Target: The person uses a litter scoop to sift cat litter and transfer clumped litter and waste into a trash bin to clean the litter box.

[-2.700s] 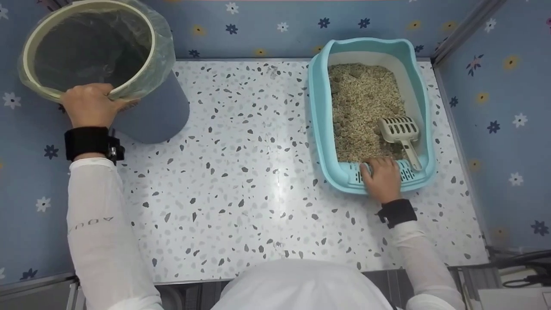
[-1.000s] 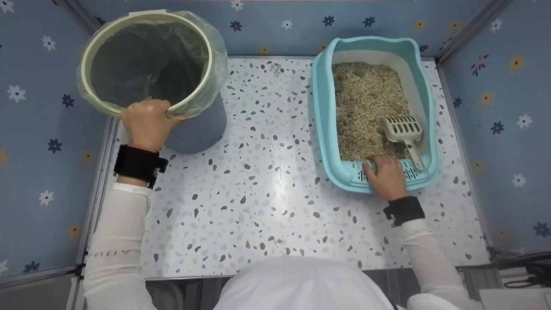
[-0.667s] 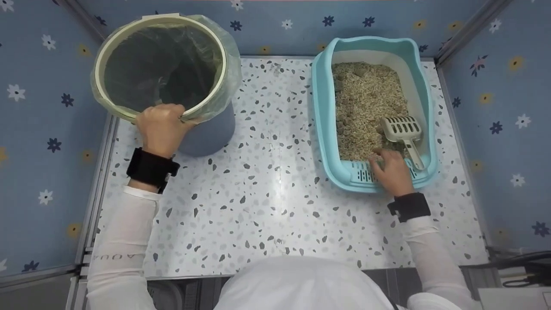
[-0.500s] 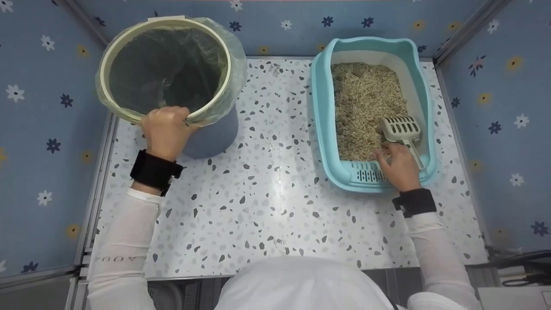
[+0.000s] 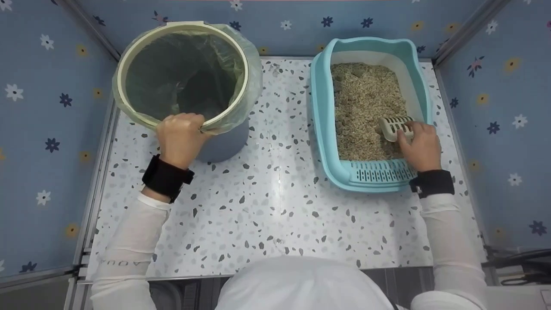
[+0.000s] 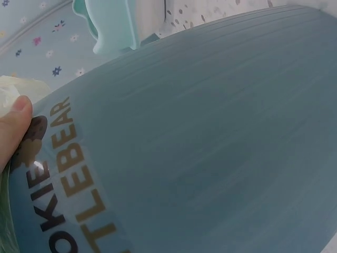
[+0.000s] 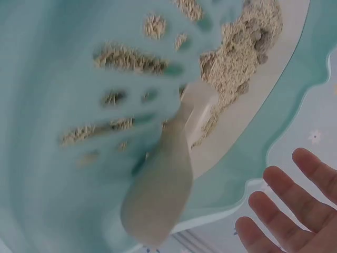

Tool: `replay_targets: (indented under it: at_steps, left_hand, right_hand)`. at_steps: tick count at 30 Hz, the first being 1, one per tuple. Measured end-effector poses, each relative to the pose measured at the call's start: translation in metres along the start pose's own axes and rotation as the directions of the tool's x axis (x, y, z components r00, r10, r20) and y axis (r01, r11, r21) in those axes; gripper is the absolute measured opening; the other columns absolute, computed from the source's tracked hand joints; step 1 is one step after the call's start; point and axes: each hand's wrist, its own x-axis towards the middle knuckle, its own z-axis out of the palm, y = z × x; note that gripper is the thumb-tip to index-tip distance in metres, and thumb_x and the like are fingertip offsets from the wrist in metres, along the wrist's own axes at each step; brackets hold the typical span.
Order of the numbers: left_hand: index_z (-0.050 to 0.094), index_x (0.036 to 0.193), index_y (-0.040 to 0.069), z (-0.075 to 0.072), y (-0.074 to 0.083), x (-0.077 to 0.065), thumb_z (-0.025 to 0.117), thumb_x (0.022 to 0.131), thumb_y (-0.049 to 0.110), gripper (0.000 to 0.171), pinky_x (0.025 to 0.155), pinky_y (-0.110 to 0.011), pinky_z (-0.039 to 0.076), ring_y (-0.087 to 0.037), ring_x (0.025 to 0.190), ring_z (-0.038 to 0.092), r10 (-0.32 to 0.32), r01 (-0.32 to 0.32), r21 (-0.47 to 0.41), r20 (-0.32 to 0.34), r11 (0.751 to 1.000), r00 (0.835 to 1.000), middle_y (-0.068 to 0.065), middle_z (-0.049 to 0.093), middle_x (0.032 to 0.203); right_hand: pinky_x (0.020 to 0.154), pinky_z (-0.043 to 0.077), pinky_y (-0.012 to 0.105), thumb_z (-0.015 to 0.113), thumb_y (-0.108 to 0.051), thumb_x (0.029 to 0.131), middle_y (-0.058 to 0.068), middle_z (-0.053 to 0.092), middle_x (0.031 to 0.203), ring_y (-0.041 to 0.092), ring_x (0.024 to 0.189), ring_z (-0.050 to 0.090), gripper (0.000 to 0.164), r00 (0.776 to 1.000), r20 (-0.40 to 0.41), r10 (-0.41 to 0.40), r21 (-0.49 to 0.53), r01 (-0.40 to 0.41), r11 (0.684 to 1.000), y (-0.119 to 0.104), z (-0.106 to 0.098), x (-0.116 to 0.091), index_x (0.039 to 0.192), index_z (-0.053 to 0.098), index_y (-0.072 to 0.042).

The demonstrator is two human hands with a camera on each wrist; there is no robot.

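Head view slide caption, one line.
Left hand grips lined bin by the rim; right hand over scoop in litter box.

Bright overhead light, glare streak on the tabletop (image 5: pixel 277 198) — wrist views hazier, scoop handle (image 7: pixel 160 190) soft

Left arm (image 5: pixel 133 241) extended forward, left hand (image 5: pixel 181 140) curled in a grip. Right arm (image 5: pixel 456 245) also forward; right hand's (image 5: pixel 422 146) fingers (image 7: pixel 279 221) apart, fairly straight.

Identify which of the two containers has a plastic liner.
The blue bin the left hand grips: translucent plastic drapes over its rim; the turquoise tray has none.
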Motion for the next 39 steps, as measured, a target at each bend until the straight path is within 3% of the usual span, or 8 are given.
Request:
replay_targets:
  at_steps: [8,15,25,30,39]
  left_hand:
    - [0.043,0.05,0.01,-0.002,0.019,-0.002,0.076,0.051,0.043,0.047,0.042,-0.035,0.028,-0.024,0.039,0.04,0.047,-0.047,0.016,0.041,0.999,0.998,-0.004,0.047,0.046]
    - [0.043,0.049,0.01,0.0,0.036,-0.005,0.073,0.053,0.049,0.05,0.041,-0.032,0.025,-0.021,0.039,0.037,0.06,-0.06,0.01,0.019,0.998,0.998,-0.003,0.045,0.045]
    - [0.046,0.049,0.01,0.001,0.065,-0.01,0.072,0.057,0.049,0.048,0.041,-0.032,0.027,-0.021,0.04,0.042,0.108,-0.108,-0.013,0.004,0.994,0.994,-0.003,0.048,0.046]
    - [0.051,0.054,0.01,0.001,0.079,-0.011,0.075,0.058,0.043,0.041,0.044,-0.031,0.033,-0.02,0.045,0.05,0.126,-0.126,-0.027,0.007,0.992,0.992,-0.002,0.057,0.054]
    - [0.049,0.051,0.01,0.004,0.098,-0.014,0.066,0.064,0.053,0.048,0.044,-0.031,0.031,-0.02,0.042,0.045,0.123,-0.125,-0.028,-0.05,0.992,0.991,-0.003,0.052,0.049]
  right_hand:
    - [0.081,0.034,0.056,0.047,-0.042,0.087,0.024,0.051,0.114,0.043,0.105,0.043,0.048,0.996,0.05,0.079,-0.06,-0.076,0.995,0.015,-0.007,0.02,0.115,0.053,-0.003]
    - [0.08,0.035,0.057,0.046,-0.043,0.087,0.026,0.049,0.115,0.044,0.106,0.042,0.052,0.985,0.102,0.141,-0.105,-0.13,0.986,0.022,-0.009,0.024,0.117,0.051,-0.002]
    - [0.079,0.035,0.056,0.045,-0.04,0.088,0.027,0.05,0.11,0.043,0.103,0.043,0.049,0.987,0.081,0.141,-0.119,-0.131,0.984,0.029,-0.007,0.022,0.116,0.052,0.0]
    - [0.08,0.035,0.056,0.046,-0.038,0.087,0.026,0.049,0.114,0.043,0.106,0.042,0.047,0.989,0.068,0.13,-0.088,-0.124,0.988,0.029,-0.006,0.018,0.115,0.052,0.0]
    - [0.078,0.036,0.059,0.046,-0.04,0.087,0.026,0.049,0.112,0.043,0.107,0.042,0.048,0.989,0.066,0.133,-0.1,-0.126,0.987,0.03,-0.004,0.016,0.115,0.052,-0.001]
